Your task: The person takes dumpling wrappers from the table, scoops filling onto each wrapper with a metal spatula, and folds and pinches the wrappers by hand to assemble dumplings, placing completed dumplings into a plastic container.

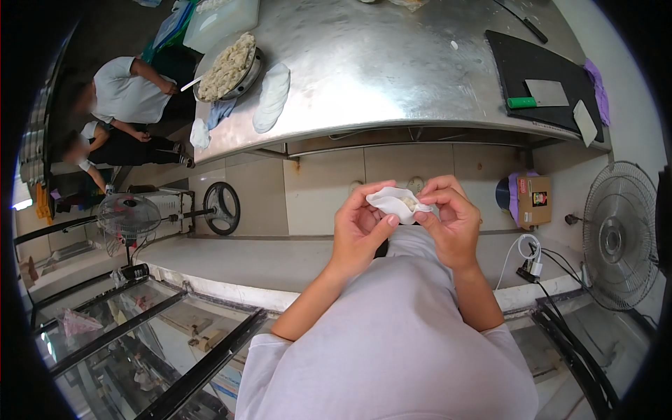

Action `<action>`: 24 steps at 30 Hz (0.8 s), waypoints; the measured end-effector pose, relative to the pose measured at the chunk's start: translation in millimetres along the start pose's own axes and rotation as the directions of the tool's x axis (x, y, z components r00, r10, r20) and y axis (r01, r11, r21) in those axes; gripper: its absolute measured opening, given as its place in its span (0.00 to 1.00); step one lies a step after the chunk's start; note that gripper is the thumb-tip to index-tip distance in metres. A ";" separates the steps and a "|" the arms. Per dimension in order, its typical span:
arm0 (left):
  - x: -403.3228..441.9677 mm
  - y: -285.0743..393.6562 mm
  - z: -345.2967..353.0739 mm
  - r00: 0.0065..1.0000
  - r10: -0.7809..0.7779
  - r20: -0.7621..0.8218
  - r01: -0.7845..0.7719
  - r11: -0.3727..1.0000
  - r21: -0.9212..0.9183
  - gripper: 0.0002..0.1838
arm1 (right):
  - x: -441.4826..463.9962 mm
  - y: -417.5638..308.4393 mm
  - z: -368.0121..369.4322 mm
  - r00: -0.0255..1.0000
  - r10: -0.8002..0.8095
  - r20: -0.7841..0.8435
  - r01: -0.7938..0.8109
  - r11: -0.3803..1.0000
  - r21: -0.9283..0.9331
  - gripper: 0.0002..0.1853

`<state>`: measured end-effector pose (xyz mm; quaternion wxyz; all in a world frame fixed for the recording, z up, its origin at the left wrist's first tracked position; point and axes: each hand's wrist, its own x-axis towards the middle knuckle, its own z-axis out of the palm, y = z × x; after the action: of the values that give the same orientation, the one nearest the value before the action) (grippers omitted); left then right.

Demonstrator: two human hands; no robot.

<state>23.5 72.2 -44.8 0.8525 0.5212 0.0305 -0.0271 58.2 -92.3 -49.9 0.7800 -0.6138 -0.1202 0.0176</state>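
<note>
Between my two hands, in front of my chest, is a dumpling (396, 203), a white wrapper folded around pale filling that still shows on its right side. My left hand (360, 227) grips its left end, thumb in front and fingers behind. At the right end, the thumb and fingertips of my right hand (451, 217) pinch the wrapper's edge. Farther off on the metal table (364, 63) stands a round bowl of pale filling (227, 68) with a white handle sticking out. Beside it lies a row of overlapping white wrappers (271, 98).
A black board (518, 70) with a green-handled cleaver (546, 94) lies at the table's right end. Fans stand at right (612, 238) and left (126, 213). A cardboard box (534, 201) and cables (532, 262) are right of me. Two people (133, 91) are at far left.
</note>
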 end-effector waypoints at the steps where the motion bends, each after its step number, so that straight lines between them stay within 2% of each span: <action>1: -0.2 -0.9 1.4 0.999 0.049 -0.019 -0.048 0.998 0.034 0.19 | -0.2 -0.3 1.1 1.000 0.001 -0.025 -0.002 1.000 -0.027 0.09; 2: -0.3 -1.2 2.0 0.994 0.099 -0.037 -0.096 0.993 0.069 0.20 | 0.3 -1.2 2.4 1.000 0.001 -0.025 -0.002 1.000 -0.027 0.09; 5: -1.6 1.4 0.2 0.995 0.092 0.042 -0.094 0.993 0.067 0.19 | 0.9 -3.3 4.0 0.999 -0.038 -0.036 0.035 0.996 -0.087 0.09; 7: -0.8 3.1 -1.1 0.996 0.077 0.053 -0.081 0.993 0.090 0.19 | 0.6 -3.1 2.9 0.996 -0.085 -0.029 0.079 0.980 -0.181 0.09; 9: 1.2 4.0 -3.8 0.996 0.062 0.063 -0.069 0.991 0.112 0.19 | 0.4 -3.3 1.7 0.995 -0.094 -0.024 0.087 0.978 -0.188 0.10; 11: 4.5 4.1 -7.9 0.983 0.095 0.155 -0.116 0.985 0.129 0.18 | 1.2 -6.3 2.4 0.995 -0.102 -0.021 0.096 0.976 -0.196 0.11; 13: 5.9 7.1 -8.8 0.982 0.083 0.169 -0.106 0.985 0.134 0.18 | 3.2 -13.6 6.3 0.997 0.032 -0.077 -0.038 0.996 -0.077 0.14; 14: 6.7 8.5 -9.5 0.980 0.070 0.185 -0.097 0.986 0.139 0.17 | 3.3 -12.7 5.0 0.996 0.033 -0.077 -0.039 0.996 -0.078 0.14; 16: 8.2 11.1 -13.9 0.973 0.063 0.220 -0.104 0.978 0.179 0.17 | 4.0 -9.5 0.0 0.999 0.027 0.027 -0.023 0.987 -0.156 0.15; 19: 9.4 14.8 -18.4 0.963 0.044 0.266 -0.110 0.964 0.241 0.17 | 5.0 -7.3 -1.4 0.996 -0.005 0.091 0.026 0.973 -0.229 0.14; 21: 8.5 15.9 -21.4 0.961 0.033 0.275 -0.108 0.959 0.260 0.17 | 3.4 -3.6 -2.2 0.995 -0.017 0.096 0.040 0.969 -0.243 0.13; 23: 7.5 15.7 -25.0 0.969 -0.045 0.241 -0.012 0.973 0.230 0.18 | 3.2 -2.1 -0.5 0.994 -0.030 0.102 0.056 0.965 -0.256 0.12; 24: 6.5 15.8 -21.7 0.970 -0.045 0.240 -0.012 0.973 0.230 0.18 | 3.0 -2.1 2.3 0.996 -0.044 0.071 0.061 0.968 -0.245 0.12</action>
<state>30.7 98.6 -41.2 0.7835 0.6087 -0.0734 -0.1012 60.4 -90.1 -46.9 0.6934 -0.7019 -0.1630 0.0018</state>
